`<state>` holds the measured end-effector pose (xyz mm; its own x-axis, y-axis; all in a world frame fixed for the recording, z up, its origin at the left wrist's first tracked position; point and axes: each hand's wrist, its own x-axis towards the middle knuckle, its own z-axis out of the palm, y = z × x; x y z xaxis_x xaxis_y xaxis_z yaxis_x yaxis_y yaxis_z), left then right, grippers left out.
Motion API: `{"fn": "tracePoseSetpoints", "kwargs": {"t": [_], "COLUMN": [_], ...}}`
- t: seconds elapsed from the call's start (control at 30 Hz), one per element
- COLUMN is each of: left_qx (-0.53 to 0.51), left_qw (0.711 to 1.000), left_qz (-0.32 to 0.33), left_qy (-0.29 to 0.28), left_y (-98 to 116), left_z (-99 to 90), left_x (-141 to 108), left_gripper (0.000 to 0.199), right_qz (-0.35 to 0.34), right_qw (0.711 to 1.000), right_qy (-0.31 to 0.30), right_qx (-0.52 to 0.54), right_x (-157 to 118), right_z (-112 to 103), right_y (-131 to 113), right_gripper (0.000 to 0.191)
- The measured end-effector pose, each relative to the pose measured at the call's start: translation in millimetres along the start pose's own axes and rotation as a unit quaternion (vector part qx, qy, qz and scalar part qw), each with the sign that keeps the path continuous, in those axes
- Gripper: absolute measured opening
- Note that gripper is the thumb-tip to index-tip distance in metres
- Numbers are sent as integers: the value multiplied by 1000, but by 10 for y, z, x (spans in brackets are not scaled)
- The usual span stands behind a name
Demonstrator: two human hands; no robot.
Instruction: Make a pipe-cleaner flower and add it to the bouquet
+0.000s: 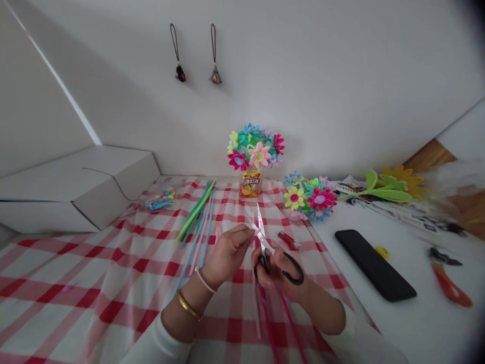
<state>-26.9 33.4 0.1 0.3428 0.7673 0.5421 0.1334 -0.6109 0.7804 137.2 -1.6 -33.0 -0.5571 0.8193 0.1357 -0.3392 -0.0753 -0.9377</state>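
Note:
My right hand point(278, 268) grips a pair of scissors point(262, 233) with black handles, its blades parted and pointing away from me. Close to the blades, my left hand point(235, 248) pinches a small pink piece point(257, 231), apparently a bit of pipe cleaner. Whether the blades touch that piece I cannot tell. Below my hands lie long magenta pipe cleaners point(268, 323) and a pale pink one point(256, 308). Left of my left hand are green pipe cleaners point(197, 208), with blue and pink ones point(204, 230) beside them.
A bottle point(250, 183) of pipe-cleaner flowers point(259, 151) stands by the wall. Right of it lie a second bouquet point(308, 197), a red lighter point(289, 240), a black phone point(373, 263) and orange-handled pliers point(449, 285). At left are a white box point(79, 184) and a blue packet of pompoms point(159, 202).

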Motion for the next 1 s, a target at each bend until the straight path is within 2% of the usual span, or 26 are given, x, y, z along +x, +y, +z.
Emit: {"fn": "tracePoseSetpoints", "kwargs": {"t": [0.23,0.5,0.6,0.67,0.73,0.8,0.9,1.0], "left_qx": [-5,-40,-21,-25,-47,-99,-242,-302], "left_qw": [1000,999,1000,1000,996,979,914,877], "left_qz": [6,-20,-3,-7,-60,-158,-301,-340], "left_qy": [-2,7,-19,-7,38,84,128,157], "left_y": [14,42,38,49,62,55,-24,-137], "left_z": [-8,-37,4,40,46,-4,-193,-434], "left_x": [6,10,-6,-8,7,37,90,120], "left_gripper": [21,18,22,19,14,11,9,16], "right_qz": [-4,-9,-29,-41,-55,-71,-81,-69], "right_qw": [1000,998,995,994,994,993,985,978], "right_qy": [20,38,62,64,64,87,151,195], "right_qx": [2,-48,-66,-73,-70,-41,1,7], "right_x": [-21,-1,-1,9,33,68,116,140], "right_z": [33,106,100,72,31,-9,-43,-37], "right_y": [-33,-144,-143,-131,-125,-132,-163,-187], "right_gripper": [38,38,36,35,36,37,37,37]}}
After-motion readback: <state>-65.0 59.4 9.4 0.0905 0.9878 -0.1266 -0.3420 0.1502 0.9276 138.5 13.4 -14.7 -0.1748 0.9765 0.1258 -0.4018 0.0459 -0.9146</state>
